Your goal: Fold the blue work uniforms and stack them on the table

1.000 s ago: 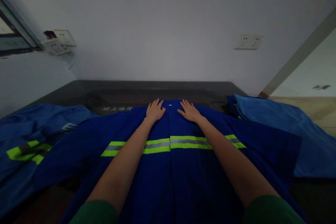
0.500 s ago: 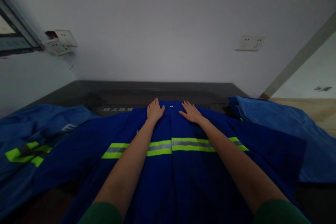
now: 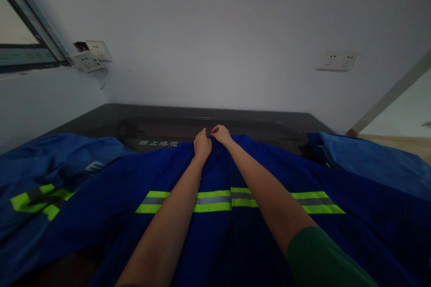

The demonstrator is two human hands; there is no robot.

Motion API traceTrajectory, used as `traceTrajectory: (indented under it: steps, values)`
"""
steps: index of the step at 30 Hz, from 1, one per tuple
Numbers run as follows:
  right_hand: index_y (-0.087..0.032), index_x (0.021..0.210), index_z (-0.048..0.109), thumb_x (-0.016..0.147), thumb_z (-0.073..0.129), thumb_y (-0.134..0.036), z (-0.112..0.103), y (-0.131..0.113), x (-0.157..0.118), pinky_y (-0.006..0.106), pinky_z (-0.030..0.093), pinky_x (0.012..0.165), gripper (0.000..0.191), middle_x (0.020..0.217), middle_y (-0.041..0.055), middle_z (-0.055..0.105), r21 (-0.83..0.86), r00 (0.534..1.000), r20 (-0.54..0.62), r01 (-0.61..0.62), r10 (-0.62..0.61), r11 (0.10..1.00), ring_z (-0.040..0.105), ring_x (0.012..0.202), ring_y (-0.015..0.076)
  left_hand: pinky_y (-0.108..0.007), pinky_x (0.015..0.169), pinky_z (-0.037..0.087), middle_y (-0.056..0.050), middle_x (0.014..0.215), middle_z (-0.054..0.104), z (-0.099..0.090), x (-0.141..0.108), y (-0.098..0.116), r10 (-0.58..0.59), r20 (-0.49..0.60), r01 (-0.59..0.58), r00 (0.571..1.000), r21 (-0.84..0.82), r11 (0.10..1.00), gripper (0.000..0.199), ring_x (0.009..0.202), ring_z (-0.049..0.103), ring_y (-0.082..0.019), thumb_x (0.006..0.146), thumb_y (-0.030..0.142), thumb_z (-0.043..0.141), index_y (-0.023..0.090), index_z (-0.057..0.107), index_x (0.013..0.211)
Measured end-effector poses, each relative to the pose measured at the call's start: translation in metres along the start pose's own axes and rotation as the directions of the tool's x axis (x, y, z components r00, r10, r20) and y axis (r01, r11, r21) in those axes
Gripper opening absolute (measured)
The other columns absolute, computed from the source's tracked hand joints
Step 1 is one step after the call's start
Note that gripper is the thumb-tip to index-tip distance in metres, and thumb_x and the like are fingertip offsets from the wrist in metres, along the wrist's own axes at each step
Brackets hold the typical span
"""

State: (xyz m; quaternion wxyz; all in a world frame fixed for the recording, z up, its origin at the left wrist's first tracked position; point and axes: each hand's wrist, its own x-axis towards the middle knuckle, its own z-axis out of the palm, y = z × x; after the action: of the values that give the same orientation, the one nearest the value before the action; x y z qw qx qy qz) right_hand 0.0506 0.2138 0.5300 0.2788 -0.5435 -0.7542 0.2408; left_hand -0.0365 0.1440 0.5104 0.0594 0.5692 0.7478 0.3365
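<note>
Hands (image 3: 202,145) at jacket (image 3: 215,233), blue garments (image 3: 373,157) crowding both sides.

From my end I read the blue jacket (image 3: 218,237) as matt woven cloth, crossed by a smooth reflective band (image 3: 213,200). The paler garment on the left (image 3: 63,154) looks like soft, rumpled fabric, and so does the folded garment on the right (image 3: 377,154). I see a smooth, faintly glossy dark table (image 3: 161,124), a matt wall (image 3: 215,45), a smooth plastic socket plate (image 3: 338,61) and a matt cloth sleeve (image 3: 323,255).
</note>
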Motion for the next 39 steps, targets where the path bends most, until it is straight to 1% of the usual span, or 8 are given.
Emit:
traceTrajectory:
  steps: [5,9,13,21,30,34,36,39]
  values:
    - [-0.017,0.087,0.07,0.065,0.067,-0.012,0.014,0.012,0.011,0.027,0.052,0.068,0.023,0.079,0.0017,0.072,0.116,0.996,-0.007,-0.092,0.094,0.989,0.065,0.069,0.015,-0.035,0.1,0.043,-0.011,0.124,0.062,-0.007,0.004,-0.007,0.004,0.011,-0.005,1.0,0.081,0.997,0.047,0.116,0.056,-0.023,0.088,0.015,0.039,0.013,0.05,0.134]
    - [-0.017,0.088,0.071,0.065,0.065,-0.01,0.018,0.02,0.011,0.026,0.052,0.069,0.025,0.084,0.0017,0.072,0.207,0.992,-0.028,-0.112,0.121,0.972,0.066,0.072,0.014,-0.038,0.097,0.045,-0.012,0.117,0.063,-0.02,0.007,-0.021,-0.002,0.033,-0.004,0.999,0.178,0.984,0.034,0.114,0.055,-0.026,0.092,0.021,0.038,0.018,0.069,0.104]
    - [-0.018,0.085,0.072,0.063,0.065,-0.008,0.02,0.02,0.008,0.026,0.052,0.073,0.025,0.085,0.0021,0.073,0.268,0.991,-0.032,-0.118,0.131,0.956,0.067,0.078,0.0148,-0.045,0.092,0.046,-0.015,0.116,0.062,-0.033,0.009,-0.032,-0.022,0.095,-0.009,0.995,0.317,0.948,0.03,0.113,0.055,-0.032,0.093,0.031,0.043,0.018,0.069,0.101]
    - [-0.016,0.092,0.072,0.066,0.064,-0.007,0.017,0.02,0.005,0.026,0.052,0.075,0.028,0.089,0.0042,0.074,0.299,0.996,-0.019,-0.078,0.088,0.951,0.068,0.081,0.0149,-0.036,0.087,0.047,-0.008,0.101,0.071,-0.038,0.018,-0.038,-0.029,0.198,-0.021,0.98,0.245,0.969,0.029,0.101,0.064,-0.026,0.09,0.044,0.05,0.021,0.068,0.094]
    - [-0.016,0.088,0.071,0.07,0.058,-0.002,0.016,0.014,-0.004,0.025,0.051,0.08,0.027,0.089,0.0033,0.072,0.187,0.999,-0.009,0.045,-0.044,0.981,0.066,0.084,0.0138,-0.046,0.092,0.042,-0.01,0.104,0.07,-0.039,0.008,-0.029,-0.032,0.131,-0.012,0.991,0.32,0.947,0.024,0.105,0.06,-0.03,0.092,0.034,0.047,0.02,0.067,0.095]
    - [-0.017,0.09,0.07,0.075,0.057,-0.005,0.003,0.007,-0.009,0.032,0.048,0.09,0.023,0.096,0.0057,0.069,0.085,0.994,-0.059,0.098,-0.094,0.992,0.063,0.093,0.0174,-0.047,0.095,0.041,-0.014,0.119,0.063,-0.038,0.007,-0.018,0.063,0.054,-0.078,0.997,0.371,0.925,0.025,0.115,0.054,-0.031,0.09,0.028,0.049,0.02,0.064,0.109]
    - [-0.016,0.099,0.069,0.08,0.055,-0.01,-0.014,0.01,-0.014,0.034,0.045,0.095,0.024,0.106,0.0089,0.065,0.027,0.987,-0.094,0.136,-0.133,0.99,0.061,0.1,0.019,-0.043,0.1,0.04,-0.013,0.132,0.056,-0.034,0.009,-0.011,0.206,0.15,-0.244,0.967,0.314,0.918,0.035,0.124,0.048,-0.029,0.09,0.029,0.05,0.019,0.058,0.122]
    - [-0.013,0.115,0.063,0.087,0.049,-0.015,-0.046,0.031,-0.03,0.036,0.041,0.101,0.032,0.118,0.0138,0.061,-0.147,0.966,-0.139,0.196,-0.217,0.969,0.056,0.111,0.0218,-0.038,0.11,0.031,-0.015,0.15,0.037,-0.023,0.01,-0.003,0.351,0.4,-0.455,0.847,0.204,0.867,0.057,0.139,0.031,-0.026,0.09,0.039,0.05,0.013,0.042,0.14]
